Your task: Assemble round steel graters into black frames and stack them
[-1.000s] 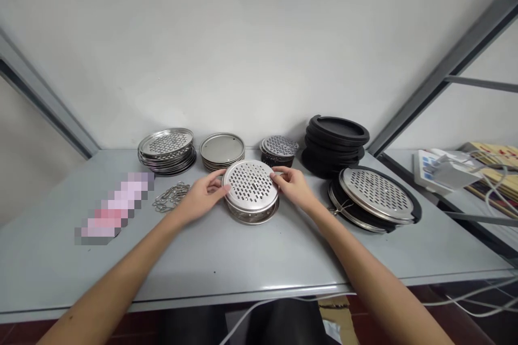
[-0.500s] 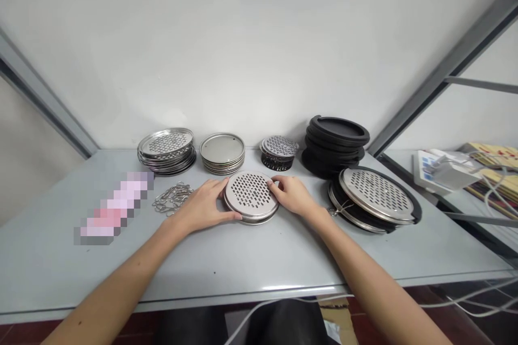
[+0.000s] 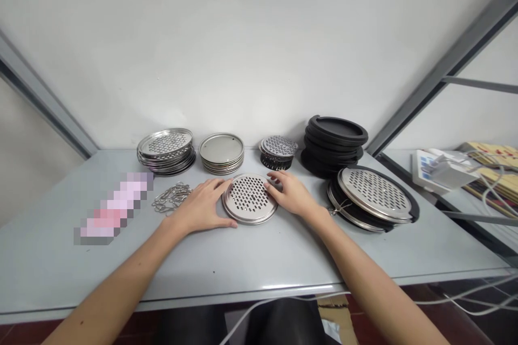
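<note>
A round metal disc with a perforated top (image 3: 250,198) lies flat on the grey table before me. My left hand (image 3: 206,202) is at its left edge, open, with fingers and thumb spread apart. The index fingertip reaches the upper left rim and the thumb is by the lower left one. On the other side my right hand (image 3: 292,194) is open, its thumb at the disc's right part and its fingers loosely bent beyond the rim. Whether the fingertips still touch the disc I cannot tell. Left of my left hand lies a pile of metal clips or chain links (image 3: 172,198).
Along the wall stand stacked perforated metal plates (image 3: 165,145), plain metal plates (image 3: 222,150), smaller perforated discs (image 3: 279,148) and black rings (image 3: 338,132). At right lie assembled perforated discs with black rims (image 3: 376,194). A white power strip (image 3: 429,167) is beyond the frame post.
The perforated top, raised with a gap showing beneath it before, now sits lower and flush. Both hands have loosened from its edge; the right fingers have lifted slightly.
</note>
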Action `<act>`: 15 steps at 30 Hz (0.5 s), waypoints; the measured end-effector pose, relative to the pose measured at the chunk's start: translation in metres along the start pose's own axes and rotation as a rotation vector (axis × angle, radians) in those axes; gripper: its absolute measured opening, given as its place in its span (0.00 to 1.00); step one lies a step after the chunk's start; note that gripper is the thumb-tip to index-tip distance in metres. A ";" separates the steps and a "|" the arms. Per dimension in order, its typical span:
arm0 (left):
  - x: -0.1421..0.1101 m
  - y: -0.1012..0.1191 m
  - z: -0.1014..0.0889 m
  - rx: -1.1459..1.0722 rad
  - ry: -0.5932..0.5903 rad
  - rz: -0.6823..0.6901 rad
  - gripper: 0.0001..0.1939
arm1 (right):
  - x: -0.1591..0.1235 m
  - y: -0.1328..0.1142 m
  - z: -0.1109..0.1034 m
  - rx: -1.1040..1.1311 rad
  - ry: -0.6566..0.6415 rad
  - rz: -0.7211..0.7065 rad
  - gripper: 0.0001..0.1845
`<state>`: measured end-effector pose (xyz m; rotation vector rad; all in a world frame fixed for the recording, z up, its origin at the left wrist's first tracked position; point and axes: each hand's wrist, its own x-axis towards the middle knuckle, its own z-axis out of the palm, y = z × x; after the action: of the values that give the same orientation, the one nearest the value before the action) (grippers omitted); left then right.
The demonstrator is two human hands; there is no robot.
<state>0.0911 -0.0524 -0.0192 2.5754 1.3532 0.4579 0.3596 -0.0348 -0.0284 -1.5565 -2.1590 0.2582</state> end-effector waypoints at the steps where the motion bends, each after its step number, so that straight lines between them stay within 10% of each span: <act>1: 0.000 0.000 0.000 -0.008 -0.002 0.010 0.52 | 0.000 0.001 0.000 0.037 -0.001 -0.046 0.23; 8: 0.000 -0.002 0.004 -0.100 -0.012 0.025 0.52 | -0.007 0.010 0.001 0.246 -0.316 -0.307 0.60; 15: -0.001 -0.004 0.006 -0.140 0.008 0.035 0.51 | -0.007 0.009 -0.001 0.274 -0.334 -0.295 0.63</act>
<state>0.0900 -0.0513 -0.0259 2.4897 1.2338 0.5480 0.3696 -0.0380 -0.0335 -1.0869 -2.4430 0.7238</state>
